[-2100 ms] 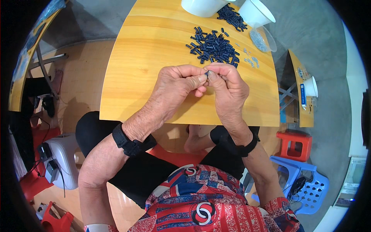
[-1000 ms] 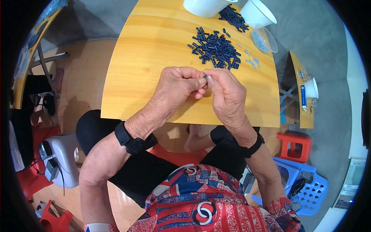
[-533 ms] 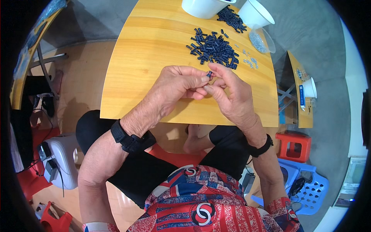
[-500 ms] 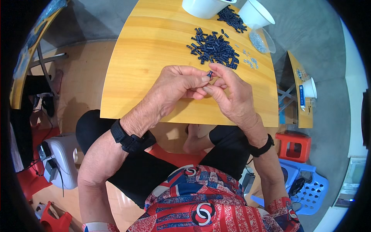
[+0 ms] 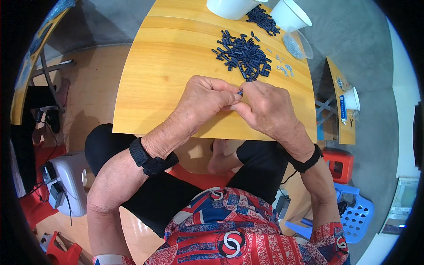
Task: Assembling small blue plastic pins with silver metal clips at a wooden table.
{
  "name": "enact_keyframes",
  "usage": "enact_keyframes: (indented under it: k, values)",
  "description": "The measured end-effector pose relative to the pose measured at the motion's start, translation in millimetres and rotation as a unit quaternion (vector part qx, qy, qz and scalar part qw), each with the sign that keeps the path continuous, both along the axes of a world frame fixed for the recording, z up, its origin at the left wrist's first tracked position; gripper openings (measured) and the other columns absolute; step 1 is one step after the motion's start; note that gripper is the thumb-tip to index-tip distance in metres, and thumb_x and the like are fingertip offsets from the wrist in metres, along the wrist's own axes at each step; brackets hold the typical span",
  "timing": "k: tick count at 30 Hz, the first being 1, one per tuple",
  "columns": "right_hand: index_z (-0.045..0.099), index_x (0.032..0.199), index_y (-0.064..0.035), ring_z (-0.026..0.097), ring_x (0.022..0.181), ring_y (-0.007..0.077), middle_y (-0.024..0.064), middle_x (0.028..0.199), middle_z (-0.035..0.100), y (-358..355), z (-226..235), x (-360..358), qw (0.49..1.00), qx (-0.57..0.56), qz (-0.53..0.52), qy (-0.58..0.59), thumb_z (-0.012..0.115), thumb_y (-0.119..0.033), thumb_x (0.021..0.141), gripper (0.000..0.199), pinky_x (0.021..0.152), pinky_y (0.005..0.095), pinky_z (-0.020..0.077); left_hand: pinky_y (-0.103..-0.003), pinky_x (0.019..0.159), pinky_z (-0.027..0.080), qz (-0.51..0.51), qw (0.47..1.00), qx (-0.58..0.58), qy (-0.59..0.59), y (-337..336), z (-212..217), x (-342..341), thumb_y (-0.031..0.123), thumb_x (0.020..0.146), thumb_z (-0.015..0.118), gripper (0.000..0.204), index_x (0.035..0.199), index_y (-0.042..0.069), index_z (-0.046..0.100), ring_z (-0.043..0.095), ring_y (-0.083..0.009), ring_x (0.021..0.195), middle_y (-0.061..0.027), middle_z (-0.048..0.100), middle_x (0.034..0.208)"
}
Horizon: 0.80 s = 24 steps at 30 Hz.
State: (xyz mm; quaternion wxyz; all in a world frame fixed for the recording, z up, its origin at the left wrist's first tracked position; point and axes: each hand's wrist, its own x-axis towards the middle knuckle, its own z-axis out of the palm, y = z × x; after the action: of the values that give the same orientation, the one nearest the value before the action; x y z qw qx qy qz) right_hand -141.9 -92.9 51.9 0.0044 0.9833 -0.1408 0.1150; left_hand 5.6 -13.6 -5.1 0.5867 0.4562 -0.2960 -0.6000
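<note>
My left hand (image 5: pixel 206 98) and right hand (image 5: pixel 265 108) meet just above the middle of the frame, fingertips pinched together on one small dark piece (image 5: pixel 240 92), both hands closed around it over the yellow wooden table (image 5: pixel 168 66). Right above my knuckles lies the loose pile of dark blue pieces (image 5: pixel 243 55), spread flat on the wood. At the top edge stands a white cup (image 5: pixel 229 6); what is in it, I cannot tell. Beside it a second white cup (image 5: pixel 289 15) lies tipped, with more dark pieces (image 5: pixel 263 18) between the two. To the right, a clear shallow dish (image 5: pixel 298 46) holds small silvery bits, with a few silvery bits (image 5: pixel 285 68) scattered below it.
</note>
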Motion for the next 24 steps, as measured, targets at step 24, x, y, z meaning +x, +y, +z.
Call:
enact_keyframes:
  k: [24]
  values:
    - [0.048,0.068,-0.0063,0.056,0.054,0.0241,0.008,0.061,0.05,-8,-13,-2,0.998,-0.042,0.029,-0.027,0.066,-0.018,0.069,0.021,0.047,0.0349,0.045,-0.023,0.074,0.053,-0.072,0.997,-0.012,-0.038,-2,-7,5,0.012,0.088,0.058,0.019,0.097,-0.002,0.066,0.063,-0.0124,0.078,-0.009,0.066,0.087]
